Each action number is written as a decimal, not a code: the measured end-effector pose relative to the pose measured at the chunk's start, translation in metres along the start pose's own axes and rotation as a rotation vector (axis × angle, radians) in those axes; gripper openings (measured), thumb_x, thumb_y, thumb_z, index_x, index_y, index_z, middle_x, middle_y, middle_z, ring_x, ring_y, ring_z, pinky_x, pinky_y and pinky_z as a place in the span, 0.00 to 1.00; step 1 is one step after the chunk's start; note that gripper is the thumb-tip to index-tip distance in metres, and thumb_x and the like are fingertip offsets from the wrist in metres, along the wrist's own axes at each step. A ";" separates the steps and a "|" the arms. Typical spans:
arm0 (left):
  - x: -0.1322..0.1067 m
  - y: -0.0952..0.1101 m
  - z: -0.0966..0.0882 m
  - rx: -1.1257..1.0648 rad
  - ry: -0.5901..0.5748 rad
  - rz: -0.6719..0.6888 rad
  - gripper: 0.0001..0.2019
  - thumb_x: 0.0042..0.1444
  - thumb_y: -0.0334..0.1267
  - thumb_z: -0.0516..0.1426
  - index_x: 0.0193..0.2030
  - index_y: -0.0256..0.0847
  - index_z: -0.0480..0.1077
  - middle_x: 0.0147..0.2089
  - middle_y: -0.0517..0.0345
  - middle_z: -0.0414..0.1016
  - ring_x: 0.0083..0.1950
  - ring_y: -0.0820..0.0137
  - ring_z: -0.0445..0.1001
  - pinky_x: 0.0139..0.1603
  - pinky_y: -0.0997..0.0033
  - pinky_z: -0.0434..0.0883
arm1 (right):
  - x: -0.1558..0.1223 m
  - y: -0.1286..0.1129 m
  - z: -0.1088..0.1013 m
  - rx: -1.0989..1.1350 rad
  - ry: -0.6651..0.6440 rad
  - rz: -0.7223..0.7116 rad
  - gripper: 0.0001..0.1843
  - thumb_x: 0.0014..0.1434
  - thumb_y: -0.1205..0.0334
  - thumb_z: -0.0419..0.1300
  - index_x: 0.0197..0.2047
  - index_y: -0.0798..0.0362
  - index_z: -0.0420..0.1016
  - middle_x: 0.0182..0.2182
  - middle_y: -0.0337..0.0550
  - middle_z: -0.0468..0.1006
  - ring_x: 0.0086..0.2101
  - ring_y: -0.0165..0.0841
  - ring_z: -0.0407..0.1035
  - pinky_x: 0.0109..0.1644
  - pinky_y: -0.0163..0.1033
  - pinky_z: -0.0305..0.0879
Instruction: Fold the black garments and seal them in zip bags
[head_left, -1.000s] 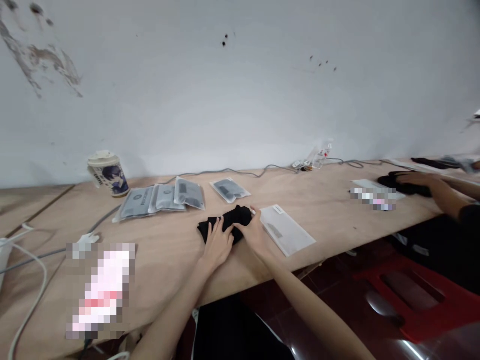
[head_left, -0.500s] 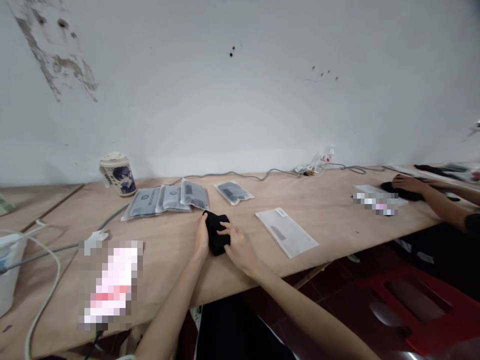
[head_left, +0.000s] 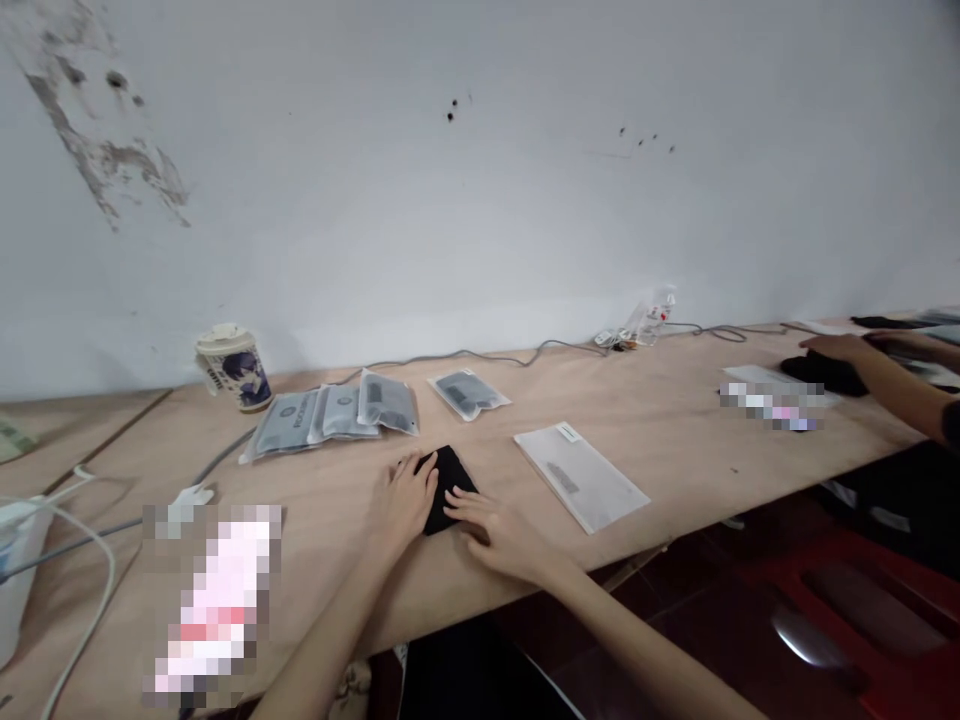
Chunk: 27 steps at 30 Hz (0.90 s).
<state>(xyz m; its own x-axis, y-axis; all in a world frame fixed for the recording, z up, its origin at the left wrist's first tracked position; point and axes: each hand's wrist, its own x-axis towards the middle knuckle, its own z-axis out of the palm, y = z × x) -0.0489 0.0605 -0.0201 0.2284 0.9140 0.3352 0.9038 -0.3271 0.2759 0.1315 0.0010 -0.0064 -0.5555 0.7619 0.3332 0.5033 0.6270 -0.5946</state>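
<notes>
A plywood bench [head_left: 660,440] runs along a white wall [head_left: 480,200]. A folded black fabric [head_left: 448,487] is laid flat on it, between the hands. The left hand [head_left: 403,503] is pressed open against its left edge, the right hand [head_left: 506,541] spread at its lower end, neither closed. A translucent flat packet [head_left: 580,475] is placed just right; grey sealed packets [head_left: 330,415] are set beyond.

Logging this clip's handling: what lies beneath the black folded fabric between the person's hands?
The pale plywood workbench shows around the black folded fabric, between the left hand and right hand; anything directly beneath it is hidden.
</notes>
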 end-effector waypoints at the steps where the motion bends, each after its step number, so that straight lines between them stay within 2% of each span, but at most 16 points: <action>1: 0.002 -0.001 0.000 0.016 -0.002 -0.034 0.20 0.65 0.42 0.41 0.57 0.45 0.66 0.60 0.49 0.67 0.61 0.60 0.64 0.61 0.48 0.56 | -0.003 0.000 -0.002 0.029 -0.005 0.002 0.26 0.54 0.70 0.56 0.57 0.51 0.69 0.58 0.47 0.67 0.61 0.37 0.56 0.63 0.51 0.54; 4: 0.022 0.001 -0.008 -0.009 0.032 -0.088 0.20 0.65 0.45 0.41 0.51 0.44 0.70 0.56 0.49 0.71 0.58 0.59 0.67 0.60 0.49 0.55 | -0.006 -0.002 -0.006 0.112 0.016 0.067 0.20 0.58 0.58 0.59 0.54 0.49 0.72 0.57 0.45 0.69 0.60 0.39 0.58 0.64 0.51 0.54; 6: 0.043 0.006 -0.011 -0.084 -0.005 -0.086 0.20 0.63 0.47 0.43 0.48 0.43 0.72 0.53 0.48 0.72 0.56 0.58 0.67 0.59 0.53 0.58 | -0.003 -0.005 -0.006 0.164 0.051 0.118 0.16 0.61 0.55 0.55 0.51 0.47 0.75 0.54 0.43 0.72 0.59 0.37 0.60 0.63 0.49 0.55; 8: 0.065 0.010 -0.011 -0.162 -0.117 -0.075 0.16 0.60 0.47 0.50 0.43 0.42 0.74 0.49 0.48 0.75 0.52 0.58 0.70 0.55 0.57 0.62 | 0.002 -0.007 -0.006 0.198 0.094 0.154 0.16 0.64 0.56 0.51 0.49 0.47 0.76 0.52 0.42 0.75 0.57 0.35 0.62 0.62 0.47 0.57; 10: 0.085 0.012 -0.007 -0.210 -0.229 -0.073 0.11 0.53 0.46 0.57 0.34 0.42 0.76 0.39 0.51 0.78 0.44 0.60 0.74 0.47 0.64 0.66 | 0.008 -0.007 -0.004 0.206 0.135 0.177 0.14 0.64 0.57 0.52 0.46 0.47 0.78 0.48 0.42 0.78 0.54 0.35 0.66 0.60 0.46 0.60; 12: 0.100 0.011 -0.003 -0.236 -0.275 -0.069 0.07 0.48 0.43 0.61 0.25 0.42 0.75 0.29 0.55 0.78 0.35 0.64 0.75 0.40 0.69 0.68 | 0.012 -0.004 0.001 0.196 0.173 0.185 0.10 0.61 0.59 0.57 0.42 0.46 0.80 0.44 0.42 0.80 0.51 0.37 0.69 0.57 0.47 0.63; 14: 0.110 0.007 0.000 -0.257 -0.272 -0.075 0.07 0.47 0.40 0.62 0.22 0.42 0.73 0.26 0.56 0.77 0.32 0.65 0.75 0.36 0.71 0.67 | 0.014 0.000 0.008 0.192 0.218 0.178 0.06 0.57 0.61 0.61 0.37 0.45 0.81 0.41 0.42 0.81 0.48 0.38 0.70 0.54 0.48 0.65; 18: 0.111 0.000 0.000 -0.280 -0.202 -0.093 0.08 0.54 0.37 0.56 0.28 0.40 0.73 0.30 0.52 0.78 0.36 0.63 0.76 0.38 0.70 0.67 | 0.013 0.009 0.020 0.241 0.278 0.158 0.05 0.53 0.66 0.65 0.32 0.46 0.80 0.37 0.42 0.81 0.45 0.38 0.71 0.52 0.47 0.67; 21: 0.102 -0.001 0.001 -0.299 -0.194 -0.057 0.09 0.56 0.39 0.55 0.30 0.40 0.74 0.30 0.53 0.77 0.35 0.64 0.75 0.38 0.70 0.67 | 0.013 0.013 0.020 0.272 0.337 0.213 0.03 0.51 0.64 0.65 0.32 0.47 0.79 0.42 0.43 0.78 0.46 0.39 0.71 0.52 0.46 0.67; 22: 0.097 0.000 0.002 -0.306 -0.195 -0.037 0.09 0.56 0.40 0.55 0.31 0.41 0.74 0.30 0.54 0.77 0.35 0.65 0.75 0.39 0.71 0.67 | 0.014 0.014 0.018 0.271 0.380 0.265 0.05 0.51 0.62 0.65 0.34 0.48 0.78 0.44 0.44 0.77 0.46 0.40 0.71 0.51 0.46 0.67; 24: 0.088 0.003 0.006 -0.311 -0.179 -0.010 0.09 0.55 0.43 0.57 0.31 0.41 0.74 0.32 0.56 0.76 0.37 0.66 0.74 0.41 0.71 0.67 | 0.020 0.016 0.011 0.254 0.455 0.430 0.14 0.52 0.55 0.64 0.41 0.50 0.75 0.46 0.48 0.75 0.45 0.41 0.71 0.48 0.45 0.68; 25: 0.084 0.004 0.009 -0.306 -0.158 -0.009 0.09 0.54 0.43 0.57 0.32 0.41 0.73 0.33 0.55 0.76 0.39 0.65 0.74 0.43 0.70 0.68 | 0.024 0.017 0.007 0.234 0.457 0.528 0.19 0.52 0.52 0.63 0.46 0.52 0.73 0.45 0.49 0.75 0.44 0.42 0.71 0.47 0.45 0.68; 27: 0.076 0.005 0.014 -0.285 -0.092 -0.036 0.10 0.57 0.43 0.54 0.33 0.40 0.72 0.36 0.53 0.75 0.42 0.64 0.73 0.47 0.65 0.67 | 0.034 0.019 -0.003 0.164 0.357 0.700 0.28 0.51 0.46 0.62 0.49 0.57 0.70 0.40 0.52 0.77 0.43 0.44 0.72 0.45 0.46 0.67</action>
<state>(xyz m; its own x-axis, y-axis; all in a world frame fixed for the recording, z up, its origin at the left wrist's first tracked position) -0.0218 0.1317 -0.0060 0.2419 0.9399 0.2412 0.7769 -0.3365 0.5321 0.1239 0.0393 -0.0037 0.1124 0.9928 0.0401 0.5379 -0.0268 -0.8426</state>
